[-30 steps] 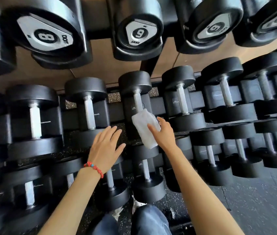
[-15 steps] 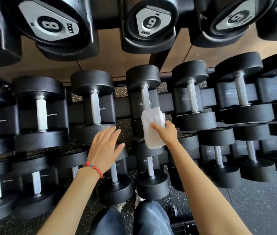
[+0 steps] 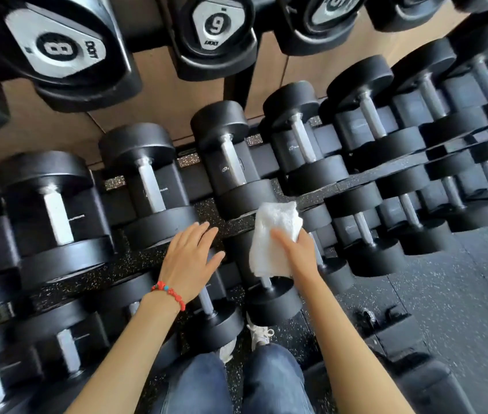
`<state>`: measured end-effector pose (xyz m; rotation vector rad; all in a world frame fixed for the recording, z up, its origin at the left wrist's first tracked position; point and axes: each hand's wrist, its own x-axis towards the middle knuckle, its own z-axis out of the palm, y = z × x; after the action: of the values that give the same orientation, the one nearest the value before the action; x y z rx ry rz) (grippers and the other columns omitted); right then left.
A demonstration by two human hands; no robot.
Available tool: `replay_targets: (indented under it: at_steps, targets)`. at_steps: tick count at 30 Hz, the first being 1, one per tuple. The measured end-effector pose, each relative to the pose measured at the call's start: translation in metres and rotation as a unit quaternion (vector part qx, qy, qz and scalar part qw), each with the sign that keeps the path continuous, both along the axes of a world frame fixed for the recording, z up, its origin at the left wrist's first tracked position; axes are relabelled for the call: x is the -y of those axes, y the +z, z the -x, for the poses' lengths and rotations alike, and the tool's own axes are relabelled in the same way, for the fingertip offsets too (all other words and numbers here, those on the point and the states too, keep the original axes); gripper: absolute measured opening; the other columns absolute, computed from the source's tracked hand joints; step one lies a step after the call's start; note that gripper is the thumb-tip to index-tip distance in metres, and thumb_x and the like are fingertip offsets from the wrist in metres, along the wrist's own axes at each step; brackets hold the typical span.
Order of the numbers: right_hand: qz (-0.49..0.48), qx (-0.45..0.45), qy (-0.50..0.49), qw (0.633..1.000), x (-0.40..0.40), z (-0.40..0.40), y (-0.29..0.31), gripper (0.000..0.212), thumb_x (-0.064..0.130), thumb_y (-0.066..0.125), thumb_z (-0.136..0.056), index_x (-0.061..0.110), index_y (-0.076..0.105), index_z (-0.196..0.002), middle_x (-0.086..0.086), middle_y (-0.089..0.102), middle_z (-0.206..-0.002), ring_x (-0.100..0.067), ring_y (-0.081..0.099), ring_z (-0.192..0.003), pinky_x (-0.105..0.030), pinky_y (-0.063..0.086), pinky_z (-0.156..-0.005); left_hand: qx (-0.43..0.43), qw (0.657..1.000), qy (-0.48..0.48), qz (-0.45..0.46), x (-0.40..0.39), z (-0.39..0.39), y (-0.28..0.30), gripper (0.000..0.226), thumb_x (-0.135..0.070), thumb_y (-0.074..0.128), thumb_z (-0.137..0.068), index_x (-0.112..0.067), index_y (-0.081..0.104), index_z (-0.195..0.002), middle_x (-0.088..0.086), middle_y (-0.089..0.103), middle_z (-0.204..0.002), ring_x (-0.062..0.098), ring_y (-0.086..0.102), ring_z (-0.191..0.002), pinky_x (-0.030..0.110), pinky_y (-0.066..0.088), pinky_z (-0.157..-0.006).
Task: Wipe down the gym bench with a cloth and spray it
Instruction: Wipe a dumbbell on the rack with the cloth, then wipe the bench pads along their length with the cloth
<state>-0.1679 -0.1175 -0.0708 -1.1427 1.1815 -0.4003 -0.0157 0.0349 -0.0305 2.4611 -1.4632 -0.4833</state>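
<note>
A folded white cloth (image 3: 272,237) hangs in front of the dumbbell rack, and my right hand (image 3: 298,252) grips it from the right, thumb laid across its front. My left hand (image 3: 190,258), with a red bead bracelet at the wrist, hovers flat with fingers straight just left of the cloth, above a lower-row dumbbell (image 3: 216,318). It holds nothing. No spray bottle is in view. A black padded bench corner (image 3: 422,380) shows at the bottom right.
A three-tier rack of black dumbbells (image 3: 147,180) fills the view, with numbered ones (image 3: 57,49) on the top tier. My knees in jeans (image 3: 236,383) and a white shoe (image 3: 259,336) are below. Speckled black rubber floor (image 3: 461,294) lies to the right.
The view has swung left and down along the rack. My right hand has lowered the cloth from the middle-row handle towards the lower row. My left hand stays flat beside it.
</note>
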Motion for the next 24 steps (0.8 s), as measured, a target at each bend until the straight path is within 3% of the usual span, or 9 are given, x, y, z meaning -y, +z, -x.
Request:
replay_targets:
  at_steps: [4, 7, 13, 16, 18, 21, 24]
  targets:
    - [0.035, -0.004, -0.083, 0.996, -0.034, 0.043, 0.013, 0.03, 0.035, 0.065, -0.07, 0.028, 0.061, -0.099, 0.012, 0.067, -0.091, 0.008, 0.063, -0.071, -0.01, 0.046, -0.051, 0.001, 0.998, -0.069, 0.014, -0.001, 0.018, 0.001, 0.052, -0.035, 0.048, -0.094, -0.01, 0.039, -0.139, 0.01, 0.036, -0.146, 0.025, 0.025, -0.138, 0.037, 0.014, -0.113]
    - [0.051, -0.019, -0.133, 0.99, -0.06, 0.081, 0.022, 0.024, 0.034, 0.064, -0.071, 0.035, 0.059, -0.094, 0.012, 0.066, -0.096, -0.002, 0.064, -0.083, -0.022, 0.054, -0.064, 0.0, 0.991, -0.13, 0.015, 0.001, 0.041, 0.003, 0.052, -0.036, 0.047, -0.094, -0.01, 0.038, -0.139, 0.01, 0.036, -0.147, 0.025, 0.024, -0.138, 0.038, 0.014, -0.113]
    - [0.052, -0.034, -0.244, 0.968, -0.102, 0.163, 0.032, 0.046, 0.033, 0.066, -0.066, 0.024, 0.052, -0.109, 0.002, 0.063, -0.106, -0.015, 0.061, -0.095, -0.032, 0.052, -0.074, 0.003, 0.963, -0.265, 0.047, 0.015, 0.112, 0.01, 0.05, -0.025, 0.061, -0.088, -0.001, 0.049, -0.13, 0.019, 0.049, -0.135, 0.033, 0.04, -0.13, 0.046, 0.029, -0.107]
    - [0.055, -0.023, -0.307, 0.95, -0.124, 0.208, 0.035, 0.059, 0.027, 0.069, -0.063, 0.016, 0.048, -0.117, -0.005, 0.06, -0.114, -0.016, 0.06, -0.096, -0.026, 0.05, -0.07, 0.002, 0.947, -0.318, 0.054, 0.022, 0.153, 0.012, 0.049, -0.023, 0.065, -0.085, 0.0, 0.053, -0.127, 0.02, 0.052, -0.132, 0.035, 0.044, -0.127, 0.048, 0.033, -0.105]
    - [0.069, -0.031, -0.331, 0.94, -0.137, 0.238, 0.035, 0.075, 0.021, 0.073, -0.065, 0.015, 0.039, -0.131, -0.008, 0.052, -0.129, -0.017, 0.054, -0.109, -0.034, 0.049, -0.085, 0.003, 0.934, -0.353, 0.058, 0.025, 0.181, 0.012, 0.049, -0.021, 0.069, -0.083, 0.001, 0.055, -0.124, 0.022, 0.055, -0.128, 0.037, 0.048, -0.123, 0.05, 0.037, -0.102]
    - [0.083, -0.021, -0.366, 0.927, -0.155, 0.286, 0.038, 0.096, 0.002, 0.074, -0.074, 0.024, 0.013, -0.145, -0.002, 0.028, -0.148, -0.016, 0.035, -0.129, -0.04, 0.034, -0.105, 0.011, 0.915, -0.399, 0.059, 0.028, 0.227, 0.011, 0.048, -0.019, 0.073, -0.079, 0.004, 0.058, -0.119, 0.024, 0.058, -0.122, 0.04, 0.053, -0.116, 0.052, 0.041, -0.098]
    - [0.101, -0.027, -0.374, 0.922, -0.176, 0.34, 0.036, 0.088, -0.003, 0.068, -0.077, 0.028, 0.019, -0.143, 0.004, 0.027, -0.147, -0.018, 0.03, -0.134, -0.043, 0.027, -0.11, 0.016, 0.9, -0.43, 0.066, 0.026, 0.28, 0.009, 0.048, -0.018, 0.074, -0.077, 0.005, 0.059, -0.117, 0.025, 0.059, -0.12, 0.041, 0.055, -0.113, 0.053, 0.042, -0.096]
